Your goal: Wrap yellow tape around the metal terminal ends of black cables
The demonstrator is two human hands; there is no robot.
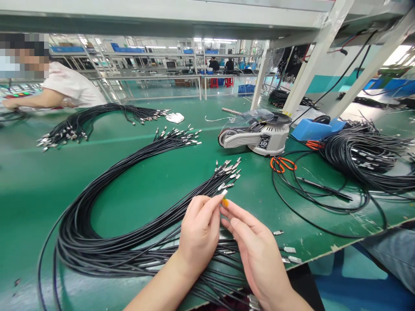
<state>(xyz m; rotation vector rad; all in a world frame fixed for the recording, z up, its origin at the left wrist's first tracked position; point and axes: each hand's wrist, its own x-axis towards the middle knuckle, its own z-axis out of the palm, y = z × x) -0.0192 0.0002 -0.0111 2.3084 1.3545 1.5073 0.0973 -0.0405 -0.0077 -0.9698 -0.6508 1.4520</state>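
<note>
Near the middle of the bench, my left hand pinches a small metal cable connector between thumb and index finger. Meeting it from the right, my right hand has its fingertips at a small yellow piece just below the connector; whether it is tape or a label cannot be made out. A large bundle of black cables loops round to the left, its silver-tipped ends lying just beyond my hands. More cable ends stick out beneath and right of my right hand.
A grey tape dispenser stands behind my hands. Orange-handled scissors, a black pen and a coiled cable bundle lie right, near a blue holder. Another cable bundle lies far left, near a co-worker. A shelf spans overhead.
</note>
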